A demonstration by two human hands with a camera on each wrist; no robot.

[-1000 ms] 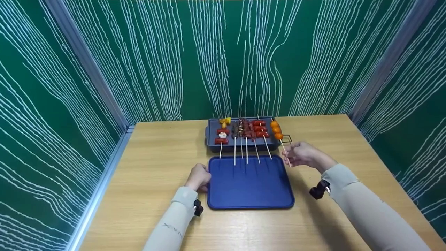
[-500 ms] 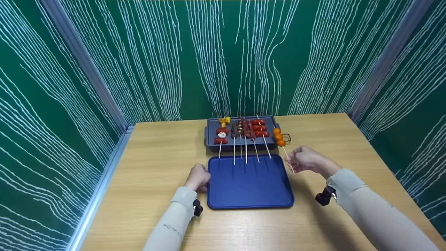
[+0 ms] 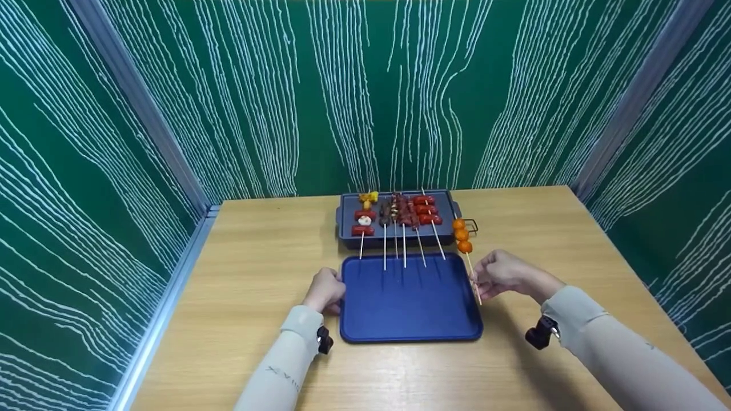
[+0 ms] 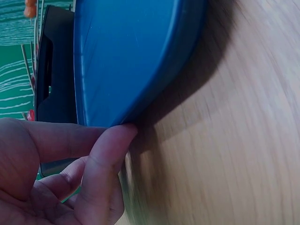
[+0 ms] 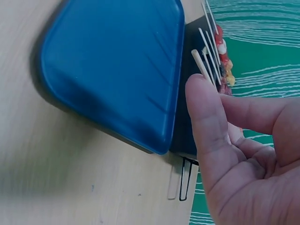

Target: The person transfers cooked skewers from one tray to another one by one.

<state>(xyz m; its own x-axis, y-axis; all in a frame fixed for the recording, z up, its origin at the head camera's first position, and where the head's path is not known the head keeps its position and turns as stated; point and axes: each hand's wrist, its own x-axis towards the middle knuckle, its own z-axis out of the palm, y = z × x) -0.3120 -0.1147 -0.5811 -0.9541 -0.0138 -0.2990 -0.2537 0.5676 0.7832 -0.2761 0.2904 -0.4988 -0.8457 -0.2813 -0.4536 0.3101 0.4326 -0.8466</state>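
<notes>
Head view: right hand (image 3: 503, 274) pinches the orange-ball skewer (image 3: 461, 234), aligned near-to-far; blue tray (image 3: 411, 308) lies left. Left hand (image 3: 324, 290) pinches the tray's rim.

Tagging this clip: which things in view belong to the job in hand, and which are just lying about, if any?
Job, apparently:
wooden skewer of three orange balls, pinched by the right hand
blue rounded-rectangle tray, gripped by the left hand
dark grey rectangular grill with other food skewers

Just surroundings:
pale wooden table
green panels with white lines
</notes>
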